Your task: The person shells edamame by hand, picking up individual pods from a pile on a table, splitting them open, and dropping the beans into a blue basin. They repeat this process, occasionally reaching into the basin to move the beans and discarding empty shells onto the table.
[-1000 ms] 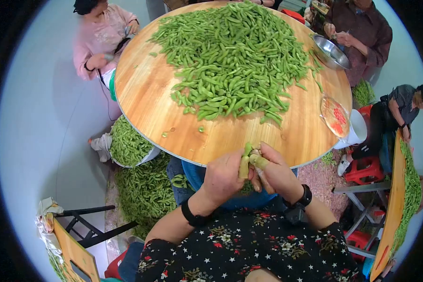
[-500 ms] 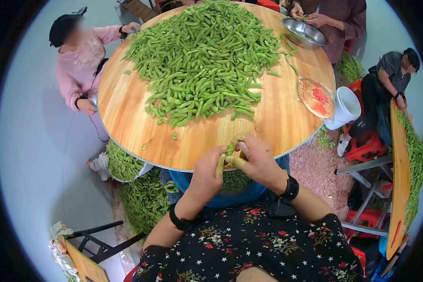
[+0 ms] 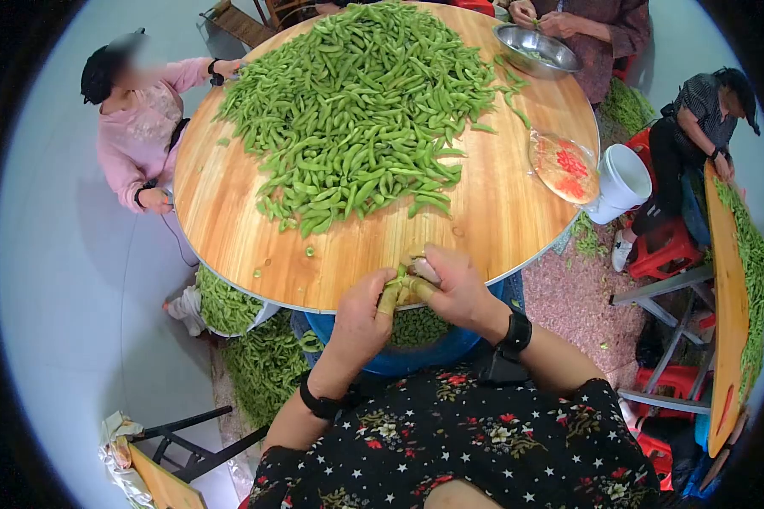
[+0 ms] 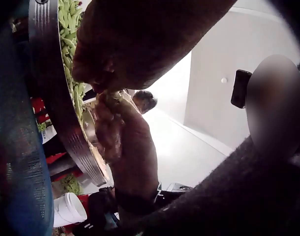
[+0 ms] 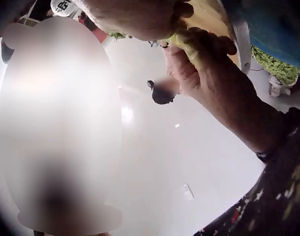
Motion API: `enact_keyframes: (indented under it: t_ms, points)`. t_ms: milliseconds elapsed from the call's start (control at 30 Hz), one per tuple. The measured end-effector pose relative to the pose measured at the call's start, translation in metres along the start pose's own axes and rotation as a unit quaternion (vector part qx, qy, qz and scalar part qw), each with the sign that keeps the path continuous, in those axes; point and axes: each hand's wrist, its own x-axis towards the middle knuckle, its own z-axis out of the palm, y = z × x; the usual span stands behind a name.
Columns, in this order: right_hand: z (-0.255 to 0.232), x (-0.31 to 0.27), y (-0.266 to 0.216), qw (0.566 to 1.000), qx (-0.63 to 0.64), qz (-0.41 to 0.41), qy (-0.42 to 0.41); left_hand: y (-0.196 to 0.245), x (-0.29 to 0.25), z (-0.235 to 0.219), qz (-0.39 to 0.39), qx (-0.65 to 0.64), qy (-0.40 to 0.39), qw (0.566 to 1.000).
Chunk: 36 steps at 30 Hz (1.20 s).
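Note:
Over the table's front edge, my left hand [image 3: 362, 310] and right hand [image 3: 461, 293] meet with their fingertips together. Between them they pinch a green soybean pod [image 3: 401, 273], mostly covered by the fingers. Pale yellowish covers wrap the thumbs and some fingers [image 3: 388, 299]. The right wrist view also catches a bit of the green pod between both hands. Right below the hands is a blue tub [image 3: 382, 365] with small green beans [image 3: 420, 329] inside. A large heap of soybean pods [image 3: 365, 110] lies farther back on the round wooden table [image 3: 518, 229].
Two loose beans [image 3: 310, 251] lie left of the hands. On the right are a wrapped round package [image 3: 564, 170], a white bucket [image 3: 624, 182] and a steel bowl [image 3: 537, 53]. Pods fill a sack [image 3: 225, 301] and cover the floor [image 3: 267, 373] at left. Other people sit around.
The head view has swung right, so the table sits farther left. Both hands stay together over the table edge, their fingers shifting around the pod. The person in pink has reached toward the heap.

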Motion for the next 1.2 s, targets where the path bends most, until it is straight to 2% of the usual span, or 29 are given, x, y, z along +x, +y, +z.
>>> enact_keyframes:
  t_ms: [67,133,200,267,300,333,367,433,567,600,667,700,733,767,800,867,933,967,1067,1133,1200]
  points:
    - [-0.001,-0.001,0.001,0.993,-0.081,-0.080,-0.016,0.000,0.000,-0.005,-0.024,-0.022,-0.015,0.999]
    - [-0.003,-0.002,-0.003,0.995,-0.059,-0.072,-0.021,0.001,0.001,-0.007,-0.049,-0.044,-0.031,0.997]
    - [-0.003,-0.004,-0.002,0.997,-0.036,-0.063,-0.027,0.001,0.001,-0.007,-0.001,-0.045,-0.029,0.999]
    - [-0.002,-0.004,0.002,0.995,0.093,0.018,-0.033,-0.001,0.001,-0.005,0.020,-0.046,-0.032,0.998]
    - [-0.004,-0.004,0.000,0.995,0.092,0.017,-0.034,-0.002,0.001,-0.004,0.041,-0.047,-0.035,0.997]
    - [-0.007,-0.003,-0.003,0.966,0.212,0.132,-0.067,0.000,0.001,-0.004,0.042,-0.045,-0.032,0.998]
    - [-0.008,-0.001,-0.004,0.908,0.325,0.244,-0.098,0.003,0.000,-0.003,0.051,-0.046,-0.025,0.997]
    - [-0.004,-0.001,-0.005,0.902,0.339,0.253,-0.090,0.010,-0.002,-0.003,0.058,-0.046,-0.019,0.997]
    - [0.004,-0.001,0.005,0.890,0.365,0.264,-0.071,0.020,-0.004,-0.007,0.054,0.002,-0.064,0.997]
    - [0.006,-0.001,0.009,0.890,0.365,0.264,-0.072,0.022,-0.004,-0.009,0.055,0.014,-0.077,0.995]
    - [0.010,0.000,0.016,0.938,0.294,0.164,-0.083,0.025,-0.008,-0.014,0.047,0.027,-0.087,0.995]
    - [0.010,0.001,0.014,0.938,0.295,0.162,-0.085,0.027,-0.010,-0.018,0.039,0.041,-0.097,0.994]
    - [0.010,0.001,0.010,0.968,0.196,0.110,-0.108,0.028,-0.016,-0.027,0.038,0.043,-0.097,0.994]
    - [0.008,0.001,0.006,0.985,0.094,0.058,-0.130,0.027,-0.025,-0.042,-0.003,0.076,-0.110,0.991]
    - [0.004,0.000,0.000,0.985,0.095,0.057,-0.130,0.025,-0.033,-0.058,-0.043,0.109,-0.123,0.986]
    - [-0.008,-0.001,-0.014,0.969,0.037,0.003,-0.245,0.027,-0.046,-0.100,-0.147,0.281,-0.184,0.930]
    - [-0.010,-0.004,-0.017,0.963,0.018,-0.023,-0.266,0.018,-0.045,-0.121,-0.060,0.425,-0.150,0.890]
    - [-0.009,-0.006,-0.014,0.966,0.016,-0.040,-0.256,0.018,-0.036,-0.123,-0.044,0.373,-0.110,0.920]
    - [-0.005,-0.007,-0.010,0.969,0.020,-0.058,-0.241,0.019,0.006,-0.115,-0.060,0.320,-0.089,0.941]
    - [-0.003,-0.007,-0.007,0.970,0.022,-0.059,-0.233,-0.006,0.045,-0.101,0.030,0.295,-0.057,0.953]
    - [0.001,-0.007,-0.002,0.985,-0.013,-0.020,-0.173,-0.029,0.096,-0.085,0.046,0.258,-0.060,0.963]
